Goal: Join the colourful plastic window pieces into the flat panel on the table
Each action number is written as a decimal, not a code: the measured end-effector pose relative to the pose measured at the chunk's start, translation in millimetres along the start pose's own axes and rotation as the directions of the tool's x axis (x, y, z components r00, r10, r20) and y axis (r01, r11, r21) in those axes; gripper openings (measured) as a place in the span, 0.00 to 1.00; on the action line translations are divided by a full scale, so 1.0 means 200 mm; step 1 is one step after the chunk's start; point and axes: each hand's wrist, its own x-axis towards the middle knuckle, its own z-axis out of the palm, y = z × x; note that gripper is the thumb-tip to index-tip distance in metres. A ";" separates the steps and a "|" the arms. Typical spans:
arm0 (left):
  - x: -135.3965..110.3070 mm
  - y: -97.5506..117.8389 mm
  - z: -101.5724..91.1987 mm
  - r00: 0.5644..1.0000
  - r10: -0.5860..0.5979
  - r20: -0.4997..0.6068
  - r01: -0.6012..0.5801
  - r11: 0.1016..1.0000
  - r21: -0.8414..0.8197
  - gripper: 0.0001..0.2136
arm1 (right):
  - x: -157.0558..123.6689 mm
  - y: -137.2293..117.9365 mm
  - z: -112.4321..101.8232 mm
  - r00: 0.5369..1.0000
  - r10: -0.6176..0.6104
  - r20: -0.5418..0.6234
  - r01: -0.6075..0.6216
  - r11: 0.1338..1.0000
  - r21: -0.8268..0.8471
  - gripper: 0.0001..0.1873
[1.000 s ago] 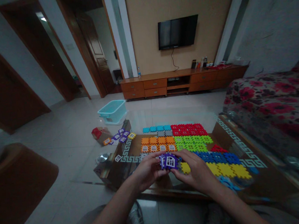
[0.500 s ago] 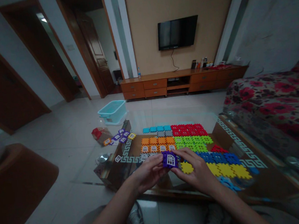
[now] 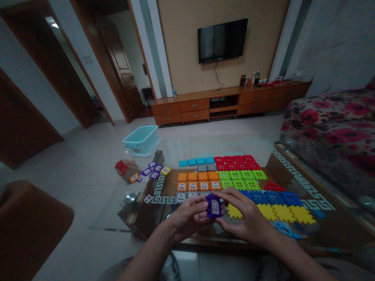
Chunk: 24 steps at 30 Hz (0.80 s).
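Between my hands, above the near part of the glass table, is a purple interlocking tile with a white window insert. My left hand grips its left edge with thumb and fingers. On the other side, my right hand pinches its right edge. Beyond lie rows of joined tiles: orange tiles, some with white windows, green tiles, red tiles and light-blue tiles. Dark-blue tiles and yellow tiles sit by my right hand, which hides part of them. Grey tiles lie past my left hand.
At the table's far left is a pile of purple tiles with windows, beside a red-and-brown bag. A loose white window piece lies nearer. A turquoise bin stands behind. To the right is a flowered sofa.
The purple tile has come slightly lower and turned, so its face looks narrower. Both hands have shifted a little with it and still hold it.
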 end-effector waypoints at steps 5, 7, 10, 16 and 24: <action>0.01 0.00 -0.01 1.000 -0.010 -0.027 0.010 1.000 0.005 0.23 | 0.00 -0.01 0.00 1.000 -0.005 0.015 0.005 1.000 0.009 0.31; 0.01 0.00 -0.01 0.999 -0.008 -0.034 0.009 1.000 0.015 0.24 | 0.00 -0.01 0.01 1.000 -0.008 0.012 0.008 1.000 0.007 0.30; 0.01 -0.01 -0.01 1.000 -0.007 -0.026 0.008 0.999 0.037 0.23 | 0.00 -0.01 0.01 1.000 -0.013 0.008 0.013 1.000 0.010 0.30; 0.01 -0.01 -0.01 1.000 0.002 -0.022 -0.001 0.998 0.061 0.22 | 0.00 -0.02 0.00 1.000 -0.012 0.017 0.012 1.000 0.004 0.30; 0.03 -0.04 -0.02 0.999 -0.009 -0.054 0.012 0.998 0.054 0.23 | 0.00 -0.02 0.01 1.000 0.012 0.028 -0.011 0.999 -0.033 0.29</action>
